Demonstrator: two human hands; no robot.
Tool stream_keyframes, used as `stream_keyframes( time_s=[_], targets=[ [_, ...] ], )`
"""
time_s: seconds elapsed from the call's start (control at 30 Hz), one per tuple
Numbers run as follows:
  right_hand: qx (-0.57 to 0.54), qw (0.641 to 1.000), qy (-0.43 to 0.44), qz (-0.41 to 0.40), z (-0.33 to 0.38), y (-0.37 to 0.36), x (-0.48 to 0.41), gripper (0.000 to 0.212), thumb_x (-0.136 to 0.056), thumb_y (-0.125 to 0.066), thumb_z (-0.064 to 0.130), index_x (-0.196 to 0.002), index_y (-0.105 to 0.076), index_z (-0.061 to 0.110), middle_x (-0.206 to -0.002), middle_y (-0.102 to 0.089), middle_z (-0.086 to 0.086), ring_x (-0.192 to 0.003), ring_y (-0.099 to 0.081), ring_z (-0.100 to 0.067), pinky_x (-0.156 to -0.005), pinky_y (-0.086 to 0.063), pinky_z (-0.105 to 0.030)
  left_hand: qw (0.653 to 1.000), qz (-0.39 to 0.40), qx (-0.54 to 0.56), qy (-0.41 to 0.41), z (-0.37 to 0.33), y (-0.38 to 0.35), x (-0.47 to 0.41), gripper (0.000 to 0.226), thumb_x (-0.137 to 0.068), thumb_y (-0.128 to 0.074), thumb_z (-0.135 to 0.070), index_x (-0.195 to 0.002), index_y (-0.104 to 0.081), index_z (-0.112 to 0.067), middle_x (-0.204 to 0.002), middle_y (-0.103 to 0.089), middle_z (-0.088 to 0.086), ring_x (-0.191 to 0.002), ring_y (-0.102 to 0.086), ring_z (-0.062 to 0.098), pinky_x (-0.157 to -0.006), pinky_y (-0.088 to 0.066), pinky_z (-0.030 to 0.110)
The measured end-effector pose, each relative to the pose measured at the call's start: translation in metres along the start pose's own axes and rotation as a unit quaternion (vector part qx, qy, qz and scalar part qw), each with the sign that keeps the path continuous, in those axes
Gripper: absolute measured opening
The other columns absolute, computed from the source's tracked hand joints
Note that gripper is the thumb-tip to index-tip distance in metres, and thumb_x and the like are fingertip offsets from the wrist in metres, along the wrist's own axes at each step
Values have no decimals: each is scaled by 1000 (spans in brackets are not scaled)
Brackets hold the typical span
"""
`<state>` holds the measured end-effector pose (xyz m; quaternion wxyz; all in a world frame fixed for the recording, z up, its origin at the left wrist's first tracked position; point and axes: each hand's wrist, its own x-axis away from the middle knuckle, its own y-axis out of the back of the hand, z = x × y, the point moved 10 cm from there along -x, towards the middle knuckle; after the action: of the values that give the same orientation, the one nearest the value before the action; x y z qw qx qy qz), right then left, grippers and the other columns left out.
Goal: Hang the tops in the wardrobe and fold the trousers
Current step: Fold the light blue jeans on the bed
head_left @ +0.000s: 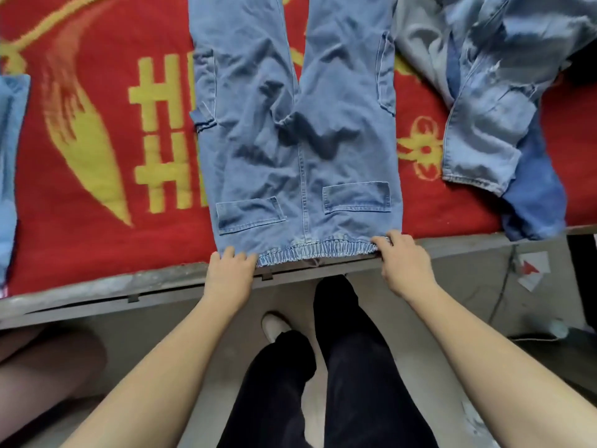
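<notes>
One pair of light blue jeans (pixel 300 130) lies flat on the red blanket (pixel 97 150), waistband at its near edge. Left hand (pixel 230 270) and right hand (pixel 403 260) each pinch a waistband corner (back pockets face up). More crumpled denim (pixel 491 101) lies right of the jeans, apart.
</notes>
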<state>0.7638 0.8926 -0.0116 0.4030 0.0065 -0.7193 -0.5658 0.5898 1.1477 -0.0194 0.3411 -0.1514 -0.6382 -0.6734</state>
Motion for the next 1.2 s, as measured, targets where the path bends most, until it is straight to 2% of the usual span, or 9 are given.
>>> stream_keyframes(
  time_s=[0.17, 0.27, 0.37, 0.5, 0.63, 0.73, 0.9, 1.07, 1.2],
  targets=[
    [21, 997, 19, 66, 12, -45, -25, 39, -96, -44, 30, -129, -58, 16, -137, -49, -12, -123, -47, -34, -95, -42, -42, 985, 148, 89, -16, -9, -57, -21, 44, -94, -48, -33, -136, -46, -21, -145, -45, 5, -133, -41, 28, -101, -38, 50],
    [-22, 997, -12, -68, 10, -10, -43, 35, -94, -43, 28, -103, -68, 5, -107, -61, -19, -99, -56, -39, -80, -43, -46, 993, -10, 113, 19, 1, -19, -40, 32, -92, -49, -30, -118, -56, -15, -126, -58, 11, -118, -52, 32, -91, -44, 45],
    [-50, 988, 7, -144, 12, 18, -69, 42, -94, -50, 32, -124, -61, 5, -136, -49, -26, -123, -48, -42, -97, -41, -51, 982, -98, 161, 29, 10, 14, -62, 55, -87, -58, -25, -140, -47, -13, -154, -33, 20, -142, -32, 35, -103, -37, 51],
    [-24, 999, -1, 34, 3, -8, -118, 71, -101, -34, 54, -160, -8, 26, -167, 8, -14, -152, 1, -41, -119, -19, -54, 971, 99, 210, 53, 16, -13, -107, 73, -94, -47, -35, -158, -11, -29, -166, 7, 10, -152, 2, 31, -121, -11, 52],
    [-50, 984, 3, 168, -4, -32, -136, 72, -101, -33, 60, -159, 1, 34, -166, 19, -6, -152, 13, -37, -120, -19, -59, 958, 169, 221, 66, 15, -22, -124, 74, -93, -51, -37, -157, -13, -32, -165, 8, 10, -152, 3, 33, -120, -11, 57],
    [-57, 991, 29, 118, -5, -19, -134, 69, -99, -40, 60, -158, -17, 33, -168, -1, -9, -152, -7, -39, -120, -19, -53, 960, 124, 224, 113, 13, -9, -117, 66, -92, -52, -32, -153, -28, -26, -165, -2, 12, -151, -4, 33, -118, -16, 57],
    [-103, 982, 67, -146, -39, 47, -134, 45, -101, -49, 26, -143, -51, 7, -153, -39, -22, -132, -45, -43, -111, -33, -50, 943, -131, 290, 93, -35, 60, -106, 56, -85, -58, -15, -139, -47, -6, -157, -24, 23, -145, -24, 37, -113, -26, 51],
    [-181, 981, 51, -39, -83, 24, -160, 45, -105, -41, 25, -147, -44, 11, -147, -49, -16, -132, -46, -37, -110, -36, -45, 906, -148, 397, -20, -139, 88, -114, 25, -89, -58, -10, -112, -60, -4, -116, -53, 17, -98, -56, 37, -76, -48, 48],
    [-387, 913, -124, -48, -121, 28, -195, 40, -103, -41, 29, -141, -50, 17, -134, -62, -9, -125, -56, -28, -106, -41, -37, 924, -50, 368, -85, -211, 79, -129, 30, -97, -52, -38, -110, -62, -12, -109, -56, 7, -104, -52, 30, -84, -46, 45]
  ],
)
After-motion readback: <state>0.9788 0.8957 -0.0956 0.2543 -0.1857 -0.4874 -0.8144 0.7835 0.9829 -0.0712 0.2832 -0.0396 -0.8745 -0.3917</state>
